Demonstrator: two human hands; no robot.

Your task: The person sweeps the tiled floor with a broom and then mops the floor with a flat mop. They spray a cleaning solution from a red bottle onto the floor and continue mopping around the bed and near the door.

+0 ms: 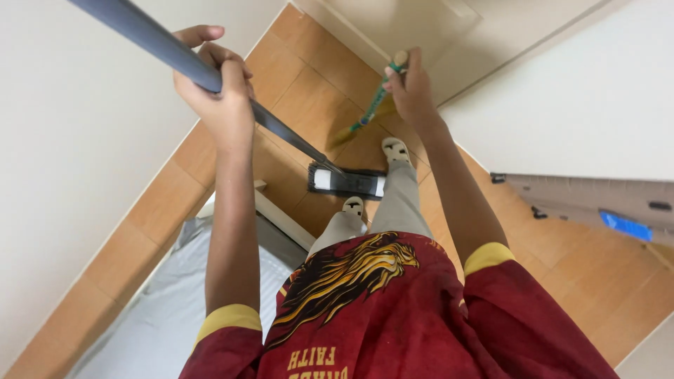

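My left hand (216,84) is wrapped around a long grey pole (151,38) that runs down to a flat black-and-white mop head (345,182) lying on the orange tiled floor (309,91) just ahead of my feet. My right hand (411,88) grips the top of a green-handled broom (372,111), whose yellowish bristles (340,135) touch the floor beyond the mop head. Both arms are stretched out in front of me over my red shirt.
White walls (77,140) close in on the left and right, forming a narrow corner. A grey mattress or pad (168,309) lies low on the left. An open door edge (604,200) with a blue patch stands at the right.
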